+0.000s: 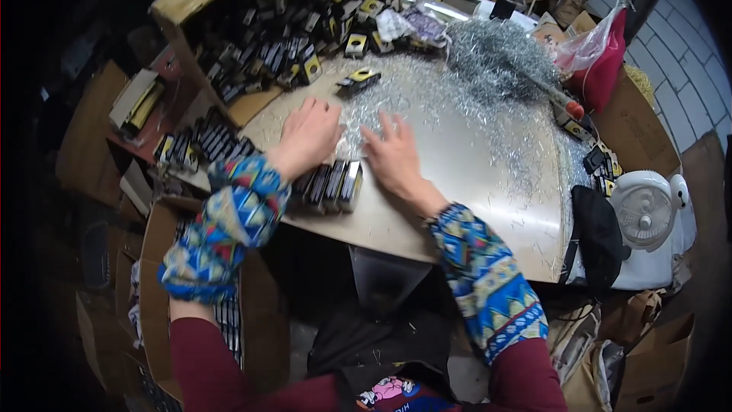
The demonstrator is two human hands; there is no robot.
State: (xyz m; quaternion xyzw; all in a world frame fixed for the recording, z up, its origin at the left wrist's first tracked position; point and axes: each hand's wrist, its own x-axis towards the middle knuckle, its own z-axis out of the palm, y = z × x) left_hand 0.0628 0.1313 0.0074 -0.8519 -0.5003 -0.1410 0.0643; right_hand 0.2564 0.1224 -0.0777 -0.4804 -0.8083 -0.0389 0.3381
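Both my hands work over the pale tabletop, on either side of a small patch of silvery bits. My left hand (311, 136) has its fingers curled downward and somewhat blurred; whatever they hold is hidden. My right hand (393, 154) is open, fingers apart and slightly smeared by motion, close to the scattered thin metal pieces. Just below the hands, a row of small dark boxes (329, 186) stands side by side at the table's near edge, partly covered by my left wrist. Beyond my hands lies a single black and yellow box (357, 82).
A heap of thin silvery metal pieces (499, 53) spreads over the table's far right. Many black and yellow boxes (282, 53) fill a wooden-walled bay at far left. A white fan (644, 210) stands right; a cardboard carton (158, 259) is below left.
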